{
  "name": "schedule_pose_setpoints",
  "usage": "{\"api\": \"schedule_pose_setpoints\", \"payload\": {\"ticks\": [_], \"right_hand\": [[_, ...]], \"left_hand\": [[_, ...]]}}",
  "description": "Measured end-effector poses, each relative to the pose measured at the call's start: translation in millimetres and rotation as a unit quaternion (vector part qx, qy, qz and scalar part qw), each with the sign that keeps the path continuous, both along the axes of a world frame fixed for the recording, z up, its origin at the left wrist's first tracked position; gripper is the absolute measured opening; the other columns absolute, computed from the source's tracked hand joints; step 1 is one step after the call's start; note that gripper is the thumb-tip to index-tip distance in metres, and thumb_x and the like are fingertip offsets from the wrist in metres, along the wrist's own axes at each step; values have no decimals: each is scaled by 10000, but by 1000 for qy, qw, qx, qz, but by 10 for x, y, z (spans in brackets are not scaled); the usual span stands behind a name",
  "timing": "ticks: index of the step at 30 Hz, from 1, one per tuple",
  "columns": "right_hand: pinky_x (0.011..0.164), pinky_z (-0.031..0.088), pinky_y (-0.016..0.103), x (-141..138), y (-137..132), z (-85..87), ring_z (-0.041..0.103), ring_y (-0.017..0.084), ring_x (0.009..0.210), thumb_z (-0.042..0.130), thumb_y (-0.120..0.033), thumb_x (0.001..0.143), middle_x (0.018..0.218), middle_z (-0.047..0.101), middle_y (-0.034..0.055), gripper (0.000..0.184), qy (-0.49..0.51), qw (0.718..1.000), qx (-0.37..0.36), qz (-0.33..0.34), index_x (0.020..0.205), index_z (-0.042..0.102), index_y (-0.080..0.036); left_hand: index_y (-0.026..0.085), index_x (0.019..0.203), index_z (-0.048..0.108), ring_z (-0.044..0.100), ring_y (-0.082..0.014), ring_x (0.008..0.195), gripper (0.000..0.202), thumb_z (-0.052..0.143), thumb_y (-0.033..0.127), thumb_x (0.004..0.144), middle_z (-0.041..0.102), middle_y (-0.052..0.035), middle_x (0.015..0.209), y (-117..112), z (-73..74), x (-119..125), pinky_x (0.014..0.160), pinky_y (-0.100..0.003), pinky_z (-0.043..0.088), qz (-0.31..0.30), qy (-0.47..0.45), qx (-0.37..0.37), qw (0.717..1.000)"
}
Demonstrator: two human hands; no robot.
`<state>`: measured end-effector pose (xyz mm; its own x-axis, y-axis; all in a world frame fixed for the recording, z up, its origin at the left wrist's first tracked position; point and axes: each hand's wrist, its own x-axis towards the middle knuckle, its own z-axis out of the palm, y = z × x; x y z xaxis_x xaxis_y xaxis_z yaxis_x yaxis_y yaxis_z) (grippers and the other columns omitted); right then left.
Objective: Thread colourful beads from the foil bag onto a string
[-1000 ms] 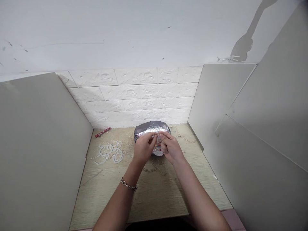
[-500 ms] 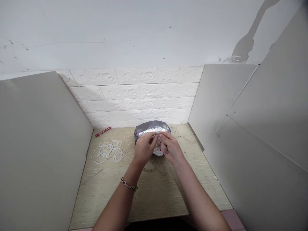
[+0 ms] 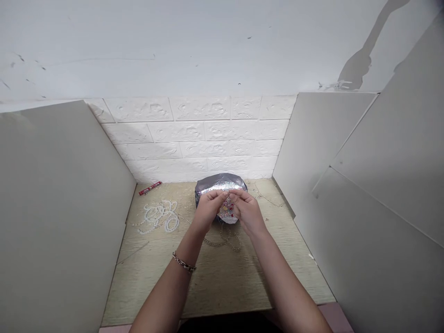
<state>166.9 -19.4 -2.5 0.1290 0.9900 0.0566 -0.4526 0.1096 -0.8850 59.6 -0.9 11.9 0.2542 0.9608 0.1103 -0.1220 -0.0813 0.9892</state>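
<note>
Wood desk (image 3: 222,286); pouch (image 3: 218,182) at back, open, beads (image 3: 227,213) inside. My left hand (image 3: 204,212) and right hand (image 3: 248,215) pinch something tiny at pouch mouth, can't tell what. Pearls (image 3: 159,217) left of pouch, chain (image 3: 225,241) in front, both outside it.

pouch (image 3: 218,183) silver (glittery) | bead strand (image 3: 160,218) white | table (image 3: 222,282) pale woodgrain | stick (image 3: 150,188) red

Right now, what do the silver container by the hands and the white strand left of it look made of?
Silver container: likely foil or metallic film, crinkled, glittering highlights. White strand: pearl-like beads, glossy, perhaps plastic; small round beads show along its loops.
</note>
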Motion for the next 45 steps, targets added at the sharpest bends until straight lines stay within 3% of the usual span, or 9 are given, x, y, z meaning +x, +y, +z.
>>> {"api": "schedule_pose_setpoints", "payload": {"ticks": [2, 5, 9, 20, 28, 32, 35, 39, 45], "right_hand": [[349, 241, 182, -4, -7, 5, 291, 31, 334, 620, -320, 587, 370, 397, -83, 246, -56, 998, 13, -35, 768, 618, -153], [560, 404, 235, -5, -33, 34, 506, 100, 564, 590, -312, 616, 597, 594, -13, 213, -143, 985, 52, -82, 765, 647, -169], [734, 407, 281, -4, -72, 71, 553, 153, 782, 530, -296, 669, 801, 646, 22, 183, -201, 970, 87, -109, 758, 655, -196], [610, 382, 245, -17, -159, 69, 516, 135, 639, 462, -297, 725, 706, 616, 15, 192, -316, 921, 137, -181, 763, 619, -193], [554, 350, 232, -13, -110, 230, 457, 107, 561, 424, -318, 744, 594, 540, -11, 197, -352, 913, 137, -155, 696, 565, -188], [427, 286, 195, -23, 7, 525, 352, 62, 436, 470, -364, 715, 468, 406, -47, 196, -232, 959, 127, -101, 694, 545, -184], [339, 171, 183, 20, 111, 874, 200, 32, 337, 497, -395, 704, 399, 252, -93, 212, -89, 988, 123, -40, 749, 510, -188], [321, 133, 172, 139, 162, 1468, 139, 17, 319, 460, -317, 760, 410, 154, -105, 136, 10, 989, 146, -2, 710, 466, -191], [316, 68, 162, 314, 171, 2224, 67, 6, 306, 325, -272, 811, 426, 35, -85, 232, 126, 975, 177, 52, 614, 414, -187]], "left_hand": [[123, 594, 515, 188, -16, 369, 277, 574, 389, 640, 260, 80, 395, 12, -24, -13, 379, -172, 146, -22, -24, -20, 999], [121, 610, 502, 166, -10, 364, 278, 579, 387, 640, 257, 81, 404, 25, -49, -22, 372, -171, 127, -29, -47, -42, 998], [119, 624, 499, 150, -8, 362, 279, 576, 386, 645, 224, 84, 409, 27, -53, -23, 368, -174, 113, -40, -53, -58, 996], [147, 597, 384, 132, -10, 383, 295, 552, 378, 670, 185, 82, 460, 4, -19, -32, 349, -149, 91, -111, -68, -128, 983], [151, 630, 380, 211, -14, 386, 252, 517, 353, 695, 257, 66, 495, -27, 61, -44, 356, -152, 120, -132, -64, -88, 985], [154, 620, 368, 297, -23, 395, 246, 478, 354, 711, 335, 52, 525, -53, 113, -53, 368, -167, 185, -140, -61, -77, 985], [155, 647, 385, 317, -24, 393, 221, 492, 341, 701, 354, 55, 528, -66, 118, -42, 381, -174, 208, -147, -59, -69, 985], [154, 622, 368, 300, -20, 377, 247, 510, 347, 685, 345, 59, 509, -63, 99, -27, 377, -177, 193, -161, -50, -63, 984], [151, 636, 400, 375, -35, 412, 213, 498, 330, 696, 416, 46, 534, -21, 66, -65, 414, -178, 267, -174, -28, -44, 983]]}}
